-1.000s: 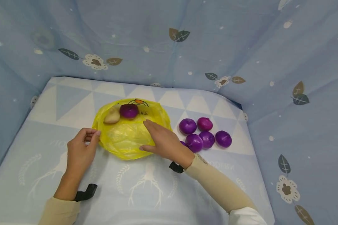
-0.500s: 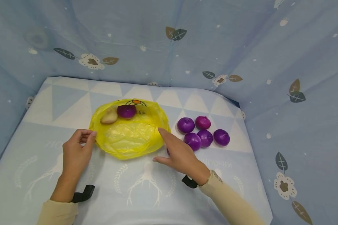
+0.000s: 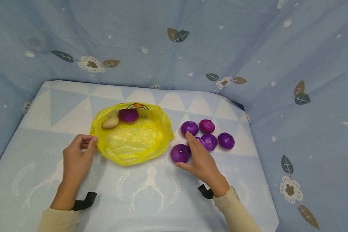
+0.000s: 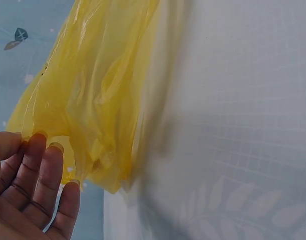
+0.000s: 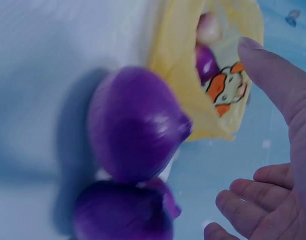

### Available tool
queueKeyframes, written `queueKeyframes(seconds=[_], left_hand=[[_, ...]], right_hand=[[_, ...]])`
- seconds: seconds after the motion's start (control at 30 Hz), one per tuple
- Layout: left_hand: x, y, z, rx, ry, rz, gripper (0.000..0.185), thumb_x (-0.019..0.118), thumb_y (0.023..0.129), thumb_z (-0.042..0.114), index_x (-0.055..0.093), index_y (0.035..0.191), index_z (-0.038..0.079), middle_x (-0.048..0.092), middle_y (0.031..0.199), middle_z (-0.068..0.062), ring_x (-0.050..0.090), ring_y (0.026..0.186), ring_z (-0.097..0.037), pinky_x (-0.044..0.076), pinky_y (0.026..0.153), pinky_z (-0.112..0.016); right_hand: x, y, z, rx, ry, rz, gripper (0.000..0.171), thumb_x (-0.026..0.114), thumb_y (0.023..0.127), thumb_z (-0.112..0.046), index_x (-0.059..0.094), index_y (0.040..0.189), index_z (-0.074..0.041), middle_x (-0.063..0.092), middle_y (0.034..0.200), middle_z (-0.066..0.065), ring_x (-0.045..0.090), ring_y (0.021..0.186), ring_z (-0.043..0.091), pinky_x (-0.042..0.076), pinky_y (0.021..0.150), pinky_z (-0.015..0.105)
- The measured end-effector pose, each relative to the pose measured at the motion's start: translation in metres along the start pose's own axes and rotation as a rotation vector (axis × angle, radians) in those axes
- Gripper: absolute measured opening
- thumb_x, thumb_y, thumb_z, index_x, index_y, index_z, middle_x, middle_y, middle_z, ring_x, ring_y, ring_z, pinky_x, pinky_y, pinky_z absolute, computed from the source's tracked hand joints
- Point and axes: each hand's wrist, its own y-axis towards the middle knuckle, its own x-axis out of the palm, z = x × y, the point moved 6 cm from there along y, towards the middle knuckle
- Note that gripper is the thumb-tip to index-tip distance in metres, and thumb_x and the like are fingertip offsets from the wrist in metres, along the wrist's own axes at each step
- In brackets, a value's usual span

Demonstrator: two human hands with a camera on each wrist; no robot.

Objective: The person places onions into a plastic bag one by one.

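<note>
My left hand (image 3: 78, 158) pinches the left rim of a yellow plastic bag (image 3: 159, 141) between thumb and fingertips; the left wrist view shows the thin film (image 4: 107, 100) at the fingers. Inside the bag lie a purple onion (image 3: 129, 115) and a pale yellowish, rounded vegetable (image 3: 110, 120) whose kind I cannot tell. My right hand (image 3: 203, 164) is over the nearest loose purple onion (image 3: 179, 153), thumb and fingers spread. In the right wrist view that onion (image 5: 135, 122) stands apart from the open fingers. Part of another onion is hidden behind the right hand.
Several more purple onions (image 3: 226, 141) cluster to the right of the bag, one of them redder (image 3: 207, 126). A patterned cloth (image 3: 150, 206) covers the table. Blue curtains (image 3: 150, 38) stand behind and at the sides.
My right hand has moved from above the bag rightward to the loose onions, uncovering the nearest one. The left hand stays at the bag's rim, and the view has shifted slightly.
</note>
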Motion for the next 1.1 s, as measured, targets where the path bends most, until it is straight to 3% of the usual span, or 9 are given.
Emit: queueKeyframes(seconds=[0.23, 0.57, 0.9, 1.1], left_hand=[[0.001, 0.000, -0.001, 0.001, 0.013, -0.004, 0.026, 0.067, 0.105, 0.024, 0.067, 0.114, 0.000, 0.070, 0.098, -0.012, 0.055, 0.086, -0.008, 0.042, 0.071, -0.013], [0.003, 0.001, -0.002, -0.007, 0.016, -0.007, 0.026, 0.067, 0.105, 0.026, 0.068, 0.114, 0.001, 0.071, 0.098, -0.012, 0.056, 0.086, -0.009, 0.042, 0.071, -0.013], [0.004, 0.002, -0.003, 0.002, 0.000, -0.014, 0.026, 0.068, 0.104, 0.025, 0.068, 0.114, 0.001, 0.071, 0.098, -0.011, 0.056, 0.085, -0.006, 0.042, 0.070, -0.013], [0.003, 0.001, -0.003, -0.010, 0.005, -0.018, 0.026, 0.068, 0.104, 0.026, 0.068, 0.113, 0.002, 0.071, 0.098, -0.011, 0.055, 0.084, -0.005, 0.042, 0.070, -0.012]], right_hand=[[0.000, -0.009, 0.023, 0.030, -0.093, 0.026, 0.110, 0.091, 0.081, -0.044, 0.031, 0.163, -0.005, 0.029, 0.169, 0.012, 0.029, 0.155, 0.032, 0.028, 0.122, 0.050], [-0.005, -0.012, 0.043, -0.005, -0.210, 0.060, 0.099, 0.092, 0.082, -0.021, 0.034, 0.159, 0.004, 0.037, 0.164, 0.021, 0.025, 0.156, 0.035, 0.024, 0.123, 0.054], [0.000, -0.010, 0.051, 0.009, -0.236, 0.059, 0.094, 0.092, 0.081, -0.015, 0.040, 0.157, 0.003, 0.043, 0.160, 0.021, 0.025, 0.156, 0.035, 0.024, 0.124, 0.052], [0.003, -0.010, 0.054, -0.008, -0.245, 0.090, 0.091, 0.093, 0.080, -0.012, 0.044, 0.154, 0.005, 0.047, 0.156, 0.023, 0.032, 0.153, 0.036, 0.027, 0.122, 0.052]])
